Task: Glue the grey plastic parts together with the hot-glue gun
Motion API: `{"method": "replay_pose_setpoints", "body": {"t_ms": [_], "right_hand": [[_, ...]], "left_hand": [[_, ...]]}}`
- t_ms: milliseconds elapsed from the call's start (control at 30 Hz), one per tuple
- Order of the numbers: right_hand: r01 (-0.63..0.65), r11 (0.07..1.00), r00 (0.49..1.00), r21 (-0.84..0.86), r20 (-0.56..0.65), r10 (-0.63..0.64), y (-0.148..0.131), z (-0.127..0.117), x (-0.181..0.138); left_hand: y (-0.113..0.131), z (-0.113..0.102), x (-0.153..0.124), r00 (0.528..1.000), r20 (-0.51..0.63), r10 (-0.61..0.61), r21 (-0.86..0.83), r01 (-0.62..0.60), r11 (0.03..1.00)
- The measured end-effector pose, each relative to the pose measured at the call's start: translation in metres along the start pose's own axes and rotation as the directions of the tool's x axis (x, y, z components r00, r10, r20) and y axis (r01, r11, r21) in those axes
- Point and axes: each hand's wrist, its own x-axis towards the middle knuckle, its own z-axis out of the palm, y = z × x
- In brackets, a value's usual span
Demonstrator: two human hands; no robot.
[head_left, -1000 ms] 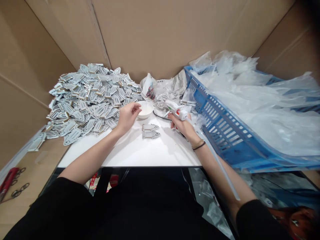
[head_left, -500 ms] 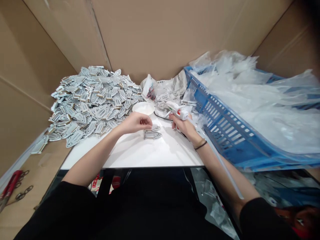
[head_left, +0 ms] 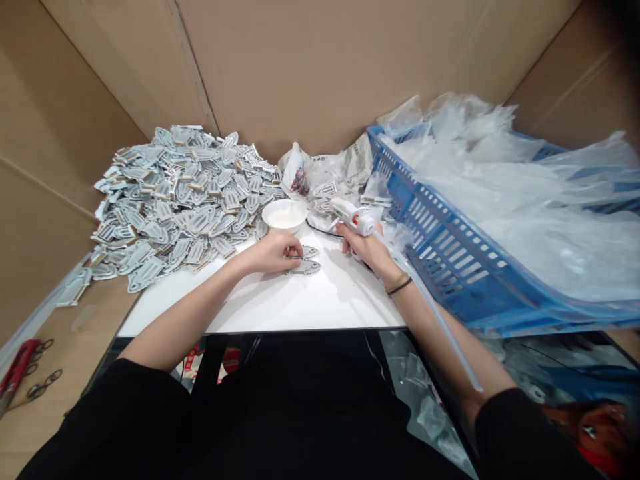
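My left hand [head_left: 273, 254] rests on the white board [head_left: 280, 300], fingers curled and pinched on the left ends of two flat grey shield-shaped pieces [head_left: 306, 267] lying side by side. My right hand [head_left: 367, 248] is wrapped round a white glue gun [head_left: 351, 217], nozzle pointing left, with a long clear glue stick [head_left: 440, 320] trailing back along my forearm. A small white bowl [head_left: 285, 215] stands just beyond my left hand.
A big heap of the same grey pieces [head_left: 175, 200] covers the left back. A blue slatted crate [head_left: 450, 267] full of clear plastic bags sits at the right. Crumpled bags and paper [head_left: 325, 173] lie at the back. Cardboard walls enclose everything. Red-handled scissors [head_left: 20, 367] lie lower left.
My left hand came back from the white bowl and settled onto the two grey pieces. My right hand with the glue gun stayed about where it was.
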Motion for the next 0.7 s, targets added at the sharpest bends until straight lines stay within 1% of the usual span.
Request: {"method": "replay_pose_setpoints", "body": {"t_ms": [67,200,267,400,533,633,700], "right_hand": [[0.012,1.000,1.000,0.025,-0.001,-0.012,-0.001,-0.001,-0.001],[0.034,0.999,0.999,0.027,-0.004,-0.034,0.000,-0.001,-0.001],[0.046,0.999,0.999,0.028,-0.005,-0.046,0.000,-0.001,-0.001],[0.065,0.996,0.998,0.056,-0.017,-0.064,0.000,-0.001,0.000],[0.037,0.999,0.999,0.036,-0.022,-0.037,0.000,0.000,0.000],[0.027,0.999,0.999,0.024,-0.024,-0.026,0.002,0.002,0.000],[0.023,1.000,0.999,0.018,-0.025,-0.022,0.004,0.002,0.001]], "left_hand": [[0.003,-0.001,-0.001,1.000,0.008,0.011,0.066,-0.012,0.998],[0.009,-0.001,-0.004,0.999,0.033,-0.040,0.218,0.032,0.975],[0.011,-0.001,-0.006,0.998,0.047,-0.048,0.259,0.034,0.965],[0.017,0.000,-0.006,0.994,0.093,-0.061,0.273,0.033,0.961],[0.023,0.002,-0.008,0.992,0.104,-0.072,0.273,0.041,0.961],[0.026,0.003,-0.008,0.995,0.091,-0.027,0.259,0.003,0.966],[0.026,0.003,-0.007,0.997,0.066,0.027,0.209,-0.040,0.977]]}}
